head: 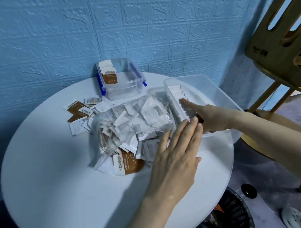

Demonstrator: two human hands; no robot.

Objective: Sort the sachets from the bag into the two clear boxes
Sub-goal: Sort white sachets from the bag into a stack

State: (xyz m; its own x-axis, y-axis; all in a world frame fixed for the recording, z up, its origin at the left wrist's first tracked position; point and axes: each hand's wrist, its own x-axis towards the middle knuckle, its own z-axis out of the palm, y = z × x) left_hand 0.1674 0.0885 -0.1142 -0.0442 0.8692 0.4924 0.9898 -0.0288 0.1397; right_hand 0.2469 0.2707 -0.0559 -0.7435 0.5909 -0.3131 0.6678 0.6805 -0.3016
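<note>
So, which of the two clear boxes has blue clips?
The far box by the wall, holding upright brown sachets; the box under the right hand shows none.

Table front (59, 186) bare; bag (128, 128) mid-table crowds both boxes.

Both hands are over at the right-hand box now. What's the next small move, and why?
Probably draw the left hand back to the bag and pick another sachet. The right hand lies flat in the near box, seemingly pressing its row of white sachets, and the left holds nothing. The bag is still full, and brown sachets lie loose by the far box.
</note>
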